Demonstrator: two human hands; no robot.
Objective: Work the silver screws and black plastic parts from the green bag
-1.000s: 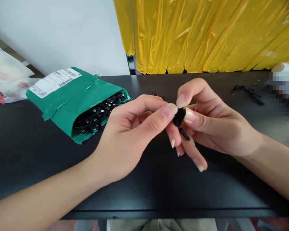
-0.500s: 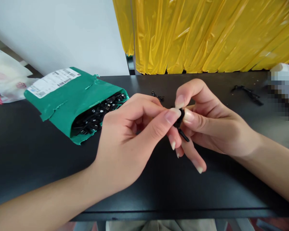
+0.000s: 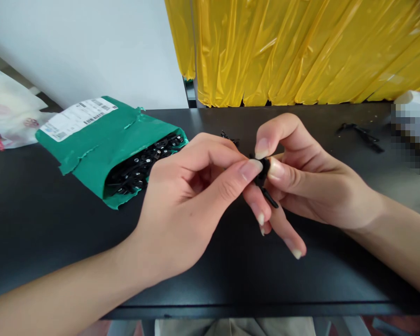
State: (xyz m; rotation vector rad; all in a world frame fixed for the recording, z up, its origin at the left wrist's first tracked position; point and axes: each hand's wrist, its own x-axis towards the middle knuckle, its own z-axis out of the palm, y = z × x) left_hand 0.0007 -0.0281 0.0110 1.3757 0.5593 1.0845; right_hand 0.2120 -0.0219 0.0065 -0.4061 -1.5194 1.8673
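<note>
Both hands meet over the middle of the black table (image 3: pixel 38 219) around one small black plastic part (image 3: pixel 265 171). My left hand (image 3: pixel 189 205) pinches it from the left with thumb and curled fingers. My right hand (image 3: pixel 301 177) grips it from the right between thumb and forefinger, and its lower fingers stretch down under the part. A thin black stem of the part pokes out below the fingertips. Most of the part is hidden by the fingers.
A torn green mailing bag (image 3: pixel 105 144) with a white label lies at the left, open towards me and full of several small black parts (image 3: pixel 140 168). Loose black parts (image 3: pixel 360 133) lie at the back right. Yellow plastic sheeting (image 3: pixel 301 51) hangs behind. A white bag (image 3: pixel 7 116) sits far left.
Both hands stay closed on the part. My left thumb has slid a little further right over it, and my right hand's lower fingers have stretched slightly downward.
</note>
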